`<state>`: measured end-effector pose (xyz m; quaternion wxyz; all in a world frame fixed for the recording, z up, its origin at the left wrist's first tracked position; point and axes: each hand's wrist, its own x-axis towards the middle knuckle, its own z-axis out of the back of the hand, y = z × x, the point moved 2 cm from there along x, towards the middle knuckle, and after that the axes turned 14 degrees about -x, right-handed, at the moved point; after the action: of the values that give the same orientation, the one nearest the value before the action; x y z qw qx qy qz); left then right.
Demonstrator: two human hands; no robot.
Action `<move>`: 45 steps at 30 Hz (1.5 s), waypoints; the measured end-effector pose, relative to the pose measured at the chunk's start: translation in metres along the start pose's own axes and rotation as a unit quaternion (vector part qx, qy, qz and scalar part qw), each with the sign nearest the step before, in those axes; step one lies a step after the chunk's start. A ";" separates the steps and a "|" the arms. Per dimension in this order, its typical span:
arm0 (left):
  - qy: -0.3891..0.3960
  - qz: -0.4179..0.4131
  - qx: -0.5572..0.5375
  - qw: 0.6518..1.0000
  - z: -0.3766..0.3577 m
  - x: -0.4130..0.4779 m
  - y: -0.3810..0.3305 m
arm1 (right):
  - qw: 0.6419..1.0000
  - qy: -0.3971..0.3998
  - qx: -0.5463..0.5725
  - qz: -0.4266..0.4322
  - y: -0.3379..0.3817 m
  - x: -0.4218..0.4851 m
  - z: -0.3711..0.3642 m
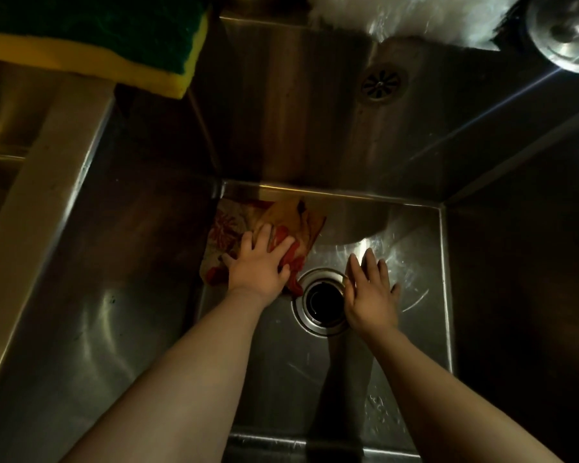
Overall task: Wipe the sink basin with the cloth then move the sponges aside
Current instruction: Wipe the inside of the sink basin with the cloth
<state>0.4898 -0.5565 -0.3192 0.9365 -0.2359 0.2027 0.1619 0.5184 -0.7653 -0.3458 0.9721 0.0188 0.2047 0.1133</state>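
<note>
Both hands in basin (415, 329). My left hand (259, 265), fingers spread, presses cloth (281, 222) flat in far-left corner; right hand (370, 295) open, empty, beside drain (323, 302). Sponge (97, 38) on ledge. Keep palm pressure even, overlap strokes toward drain.

No legible text, labels, brand marks or numbers in view. Cloth (268, 228) in far-left corner of sink basin (415, 329) carries a printed pattern only, no lettering.

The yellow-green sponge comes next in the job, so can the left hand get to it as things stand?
Probably yes. The sponge sits uncovered on the sink's rim, and nothing blocks the way. But the left hand is down on the cloth, so it must lift first.
</note>
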 end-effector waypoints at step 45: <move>0.065 -0.024 -0.068 0.995 -0.040 -0.079 -0.013 | 0.998 0.040 -0.019 0.036 -0.041 -0.042 0.005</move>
<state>0.4147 -0.6043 -0.3104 0.9067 -0.3140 0.2460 0.1373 0.4914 -0.8145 -0.3285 0.9585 0.0036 0.2408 0.1527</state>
